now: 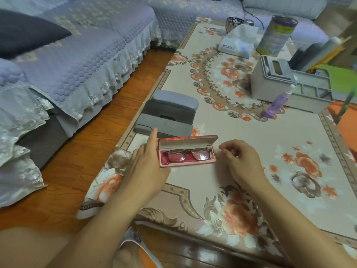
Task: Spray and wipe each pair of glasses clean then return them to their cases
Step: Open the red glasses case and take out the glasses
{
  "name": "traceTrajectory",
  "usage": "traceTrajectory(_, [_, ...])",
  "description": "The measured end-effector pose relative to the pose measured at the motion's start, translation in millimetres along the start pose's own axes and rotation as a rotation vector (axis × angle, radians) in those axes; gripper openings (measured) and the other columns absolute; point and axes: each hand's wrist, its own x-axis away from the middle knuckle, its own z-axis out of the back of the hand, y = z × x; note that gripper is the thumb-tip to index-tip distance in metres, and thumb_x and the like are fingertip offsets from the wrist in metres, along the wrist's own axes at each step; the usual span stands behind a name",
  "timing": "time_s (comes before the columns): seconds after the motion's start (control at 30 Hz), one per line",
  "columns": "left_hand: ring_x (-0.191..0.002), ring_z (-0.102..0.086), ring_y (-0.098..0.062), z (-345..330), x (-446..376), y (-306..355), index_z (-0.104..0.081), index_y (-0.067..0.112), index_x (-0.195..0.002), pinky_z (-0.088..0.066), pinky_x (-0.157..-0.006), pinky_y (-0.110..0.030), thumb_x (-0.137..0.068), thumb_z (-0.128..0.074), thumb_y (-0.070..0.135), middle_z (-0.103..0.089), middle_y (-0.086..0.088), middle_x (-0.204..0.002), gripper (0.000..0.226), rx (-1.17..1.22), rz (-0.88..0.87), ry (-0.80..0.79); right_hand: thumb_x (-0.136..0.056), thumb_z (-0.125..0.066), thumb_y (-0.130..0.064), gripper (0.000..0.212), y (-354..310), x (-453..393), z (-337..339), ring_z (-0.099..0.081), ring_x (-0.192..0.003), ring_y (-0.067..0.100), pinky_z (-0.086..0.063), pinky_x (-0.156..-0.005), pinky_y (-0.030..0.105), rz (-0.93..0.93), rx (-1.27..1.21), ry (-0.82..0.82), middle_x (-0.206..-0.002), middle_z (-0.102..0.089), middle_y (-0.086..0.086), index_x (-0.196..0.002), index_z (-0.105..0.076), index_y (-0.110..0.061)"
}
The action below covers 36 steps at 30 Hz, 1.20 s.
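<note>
A red glasses case (188,141) lies open on the flowered table, lid up. Dark-framed glasses (189,154) rest inside it on a red lining. My left hand (147,163) sits against the case's left end, fingers spread and pointing up past the lid. My right hand (242,161) hovers just right of the case, fingers loosely curled, holding nothing. Behind the red case a grey case (164,125) stands open, and another grey case (174,101) lies shut behind that. A purple spray bottle (277,102) stands to the far right.
A grey plastic organiser box (270,82) stands at the right with a tissue pack (236,42) and a tall tin (276,34) behind it. An orange object (346,124) sits at the right edge. A sofa with a purple cover (77,55) runs along the left.
</note>
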Motion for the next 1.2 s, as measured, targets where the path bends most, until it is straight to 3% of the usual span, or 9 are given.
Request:
traceTrajectory(0.13, [-0.141,-0.039,-0.022,1.9,1.5,1.0,0.006,0.046,-0.155,-0.041,-0.107,-0.047,-0.091,-0.068,0.015,-0.037,0.001,-0.153,0.103,0.011,0.017,0.003,-0.09,-0.064,-0.008,0.027,-5.5,-4.5,-10.2,-0.054,-0.082,0.014,-0.034,-0.066,0.016,0.029,0.102,-0.072,-0.086,-0.063,0.003,-0.1,-0.078,-0.029])
traceTrajectory(0.27, [-0.138,-0.043,-0.022,1.4,8.0,3.5,0.003,0.047,-0.154,-0.047,-0.104,-0.046,-0.093,-0.065,0.016,-0.034,0.002,-0.154,0.096,0.026,0.032,0.005,-0.082,-0.065,-0.01,0.023,-9.1,-9.0,-22.3,-0.058,-0.08,0.015,-0.036,-0.062,0.025,-0.062,0.084,-0.082,-0.089,-0.067,0.002,-0.083,-0.068,-0.033])
traceTrajectory(0.4, [-0.141,-0.035,-0.018,4.3,12.5,10.4,-0.02,0.04,-0.155,-0.043,-0.107,-0.045,-0.094,-0.063,0.021,-0.028,0.01,-0.153,0.077,0.097,0.014,0.145,-0.084,-0.065,-0.009,0.022,-8.8,-8.5,-26.8,-0.061,-0.085,0.019,-0.041,-0.068,0.028,-0.096,0.051,-0.079,-0.093,-0.068,0.002,-0.089,-0.073,-0.029])
traceTrajectory(0.53, [-0.133,-0.041,-0.015,11.6,13.8,11.5,-0.041,0.041,-0.143,-0.046,-0.097,-0.037,-0.094,-0.062,0.016,-0.036,0.009,-0.146,0.059,0.194,0.004,0.292,-0.09,-0.07,-0.015,0.017,-5.3,-10.7,-23.3,-0.059,-0.087,0.018,-0.037,-0.066,0.025,-0.094,0.079,-0.09,-0.095,-0.065,0.003,-0.099,-0.079,-0.027])
traceTrajectory(0.67, [-0.124,-0.044,-0.006,16.2,12.3,10.0,-0.047,0.043,-0.136,-0.042,-0.084,-0.024,-0.095,-0.059,0.014,-0.045,0.014,-0.138,0.051,0.345,0.055,0.267,-0.089,-0.074,-0.015,0.016,-6.6,-8.7,-24.7,-0.059,-0.087,0.017,-0.037,-0.067,0.014,-0.009,0.121,-0.077,-0.092,-0.065,-0.001,-0.102,-0.08,-0.022])
traceTrajectory(0.8, [-0.124,-0.047,-0.004,19.5,10.2,7.4,-0.051,0.045,-0.13,-0.045,-0.087,-0.026,-0.096,-0.057,0.011,-0.052,0.016,-0.133,0.049,0.461,0.084,0.269,-0.091,-0.072,-0.012,0.014,-6.3,-6.1,-17.7,-0.056,-0.082,0.014,-0.04,-0.071,0.027,0.081,0.108,-0.064,-0.087,-0.059,-0.004,-0.101,-0.079,-0.018])
traceTrajectory(1.0, [-0.113,-0.056,0.0,19.1,14.6,16.0,-0.064,0.036,-0.121,-0.046,-0.072,-0.009,-0.097,-0.054,0.004,-0.061,0.013,-0.121,0.041,0.469,0.007,0.388,-0.091,-0.071,-0.006,0.015,-17.1,5.7,14.3,-0.053,-0.078,-0.006,-0.036,-0.07,0.006,0.199,0.032,0.133,-0.081,-0.052,-0.013,-0.095,-0.077,-0.02])
traceTrajectory(1.1, [-0.105,-0.061,0.005,13.1,17.4,36.6,-0.068,0.033,-0.114,-0.054,-0.076,-0.016,-0.098,-0.052,0.002,-0.067,0.016,-0.11,0.038,0.508,-0.087,0.387,-0.091,-0.07,-0.006,0.02,-28.6,7.0,51.1,-0.051,-0.081,-0.009,-0.035,-0.07,0.004,0.252,0.025,0.173,-0.085,-0.053,-0.014,-0.095,-0.072,-0.026])
traceTrajectory(1.2, [-0.099,-0.063,0.007,-4.1,22.2,64.1,-0.068,0.036,-0.104,-0.057,-0.078,-0.019,-0.098,-0.054,0.002,-0.069,0.016,-0.103,0.038,0.562,-0.144,0.232,-0.093,-0.067,-0.009,0.021,-35.4,15.2,99.0,-0.054,-0.088,-0.006,-0.038,-0.072,0.006,0.272,0.054,0.161,-0.094,-0.058,-0.017,-0.093,-0.068,-0.029])
